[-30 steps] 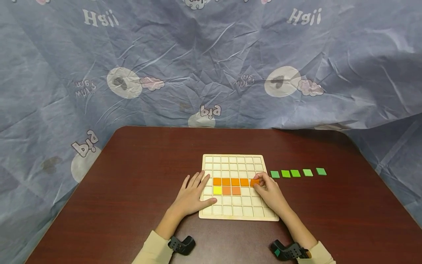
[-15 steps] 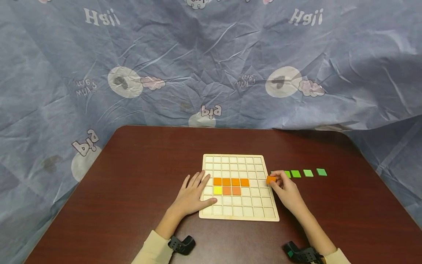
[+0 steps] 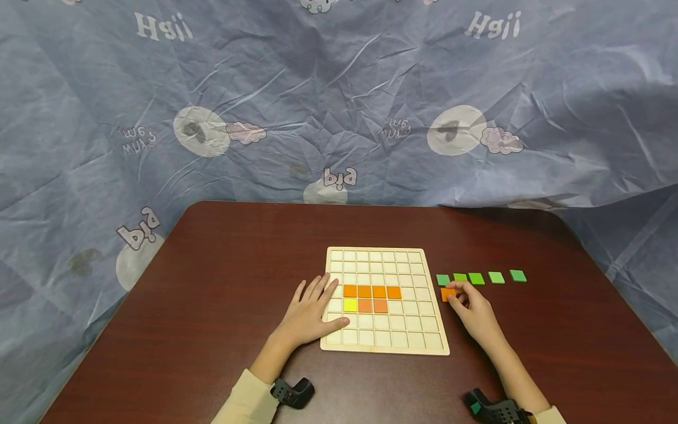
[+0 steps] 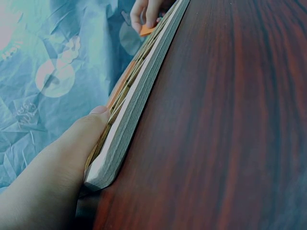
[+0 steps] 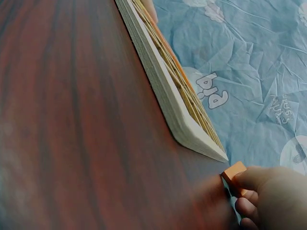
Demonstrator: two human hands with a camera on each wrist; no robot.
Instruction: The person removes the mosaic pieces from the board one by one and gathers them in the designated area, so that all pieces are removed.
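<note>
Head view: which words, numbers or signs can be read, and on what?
"Hgii", roughly, twice, high on the blue cloth.
"bi" plus an unclear letter, twice, lower on it.
Small print beside pale circles and top-edge print: unreadable.
Board, tiles: no text seen.

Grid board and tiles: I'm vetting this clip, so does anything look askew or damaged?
Nothing looks damaged. Tiles on the grid board sit squarely in their cells; only the row of green tiles on the table looks slightly unevenly spaced.
</note>
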